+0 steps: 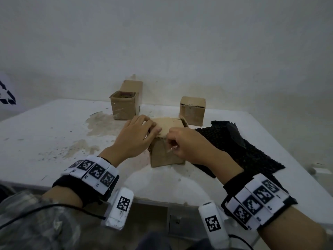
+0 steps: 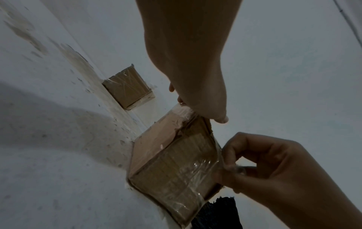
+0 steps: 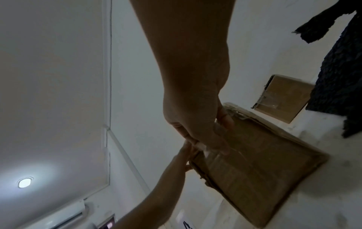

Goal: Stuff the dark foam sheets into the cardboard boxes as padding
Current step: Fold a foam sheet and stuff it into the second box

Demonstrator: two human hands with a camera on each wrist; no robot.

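Observation:
A small cardboard box (image 1: 167, 156) (image 2: 172, 162) (image 3: 254, 170) stands at the table's middle, its top flaps folded down. My left hand (image 1: 149, 129) (image 2: 195, 108) lies over the top flap with fingers fairly straight, pressing it. Against the box's near upper edge my right hand (image 1: 173, 143) (image 2: 233, 168) (image 3: 211, 139) pinches a strip of clear tape (image 1: 172, 147) (image 2: 207, 164). Dark foam sheets (image 1: 243, 147) (image 2: 217, 213) (image 3: 340, 77) lie spread on the table just right of the box, partly under my right forearm. The box's inside is hidden.
Two more cardboard boxes stand near the wall: an open one (image 1: 124, 105) (image 2: 127, 88) at the back left with its lid flap up, and another (image 1: 192, 110) (image 3: 284, 99) at the back right. The white table (image 1: 54, 132) is stained and worn on its left half.

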